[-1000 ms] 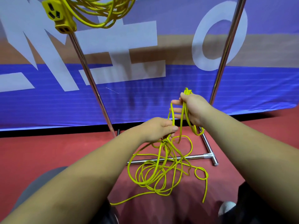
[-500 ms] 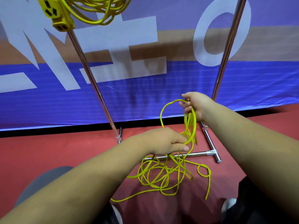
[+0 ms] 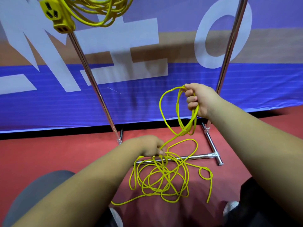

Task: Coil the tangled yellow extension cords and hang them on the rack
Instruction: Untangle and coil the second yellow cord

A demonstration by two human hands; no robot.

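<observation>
One coiled cord (image 3: 100, 15) hangs upper left; right grip (image 3: 200, 100) clutches few loops (image 3: 177, 112), left grip (image 3: 151, 146) pinches the tangle (image 3: 164, 179) left to coil

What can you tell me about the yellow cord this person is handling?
The yellow cord is thin, round and looks plastic-coated. Most of it lies in a loose tangle of overlapping loops on the red floor, crossing the rack's chrome base bar. The right hand grips a few gathered loops raised above the tangle; the left hand pinches a strand just over the pile. One end lies free at the right.
</observation>
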